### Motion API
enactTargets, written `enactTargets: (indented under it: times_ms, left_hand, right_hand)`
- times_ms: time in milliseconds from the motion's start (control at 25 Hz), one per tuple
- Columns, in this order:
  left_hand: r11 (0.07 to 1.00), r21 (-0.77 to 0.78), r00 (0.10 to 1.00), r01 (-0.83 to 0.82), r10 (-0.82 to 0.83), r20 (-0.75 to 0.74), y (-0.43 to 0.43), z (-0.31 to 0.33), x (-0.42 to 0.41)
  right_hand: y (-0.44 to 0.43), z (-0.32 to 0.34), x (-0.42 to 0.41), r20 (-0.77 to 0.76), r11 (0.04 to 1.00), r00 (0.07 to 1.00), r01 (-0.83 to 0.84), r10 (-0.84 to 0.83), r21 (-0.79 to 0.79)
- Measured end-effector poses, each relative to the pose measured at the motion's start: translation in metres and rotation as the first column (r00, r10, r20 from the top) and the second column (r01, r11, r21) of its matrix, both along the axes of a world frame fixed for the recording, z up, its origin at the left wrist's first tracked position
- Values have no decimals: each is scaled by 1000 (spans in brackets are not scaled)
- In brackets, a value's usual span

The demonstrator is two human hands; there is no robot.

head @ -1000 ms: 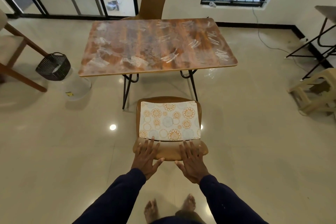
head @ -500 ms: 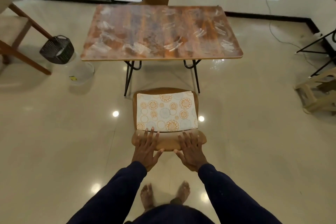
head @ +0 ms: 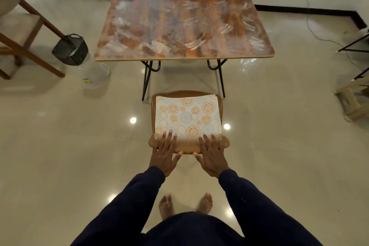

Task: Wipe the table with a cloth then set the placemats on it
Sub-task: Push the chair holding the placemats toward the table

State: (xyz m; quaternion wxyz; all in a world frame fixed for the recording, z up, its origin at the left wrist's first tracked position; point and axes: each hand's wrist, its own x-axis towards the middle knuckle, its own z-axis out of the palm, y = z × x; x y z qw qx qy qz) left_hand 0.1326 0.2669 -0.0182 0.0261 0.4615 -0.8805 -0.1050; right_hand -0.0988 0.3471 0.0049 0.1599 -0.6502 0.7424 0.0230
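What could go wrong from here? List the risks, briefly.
1. The table shows white streaks, so it looks unwiped; placemats laid now would likely sit on smears.
2. The placemats lie loose on the chair while the left hand and right hand rest flat on its near edge; a shove could slide them off.

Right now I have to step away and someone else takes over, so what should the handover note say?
Left hand: open, flat on the chair back.
Right hand: the same.
Placemats: on the chair seat, short of the table.
Table: white streaks across it, no mat on it. No cloth in view.
Done: cannot tell whether wiping is finished.
Left: set the placemats on the table.
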Motion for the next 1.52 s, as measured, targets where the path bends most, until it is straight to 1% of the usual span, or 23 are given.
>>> enactTargets:
  times_ms: [120, 360, 680, 840, 1000, 1400, 1520]
  left_hand:
    - [1000, -23, 1000, 4, -4, 13, -5, -1, -1]
    - [999, -50, 1000, 8, -9, -15, -19, -3, -4]
    - [997, -74, 1000, 12, -13, -20, -14, -1, -2]
    - [997, -63, 999, 45, -46, -14, -14, -1, 2]
    - [998, -39, 998, 55, -56, -24, -17, 0, 5]
    - [995, -7, 995, 103, -103, 1, -21, 1, 11]
    - [992, -33, 992, 124, -124, 5, -24, 1, 11]
  right_hand:
    - [-4, 1, 0, -3, 1000, 1000, 10, -10, -14]
    - [-14, 1, 2, -31, 999, 999, 32, -33, -32]
    - [-8, 5, 2, -87, 997, 994, -73, 70, -30]
    - [-7, 8, 7, -62, 999, 997, -39, 39, 4]
    - [-10, 8, 10, -70, 1000, 997, -10, 12, 29]
    - [-2, 1, 21, -61, 999, 997, 42, -42, -2]
    - [-1, -1, 23, -66, 999, 997, 47, -46, 4]
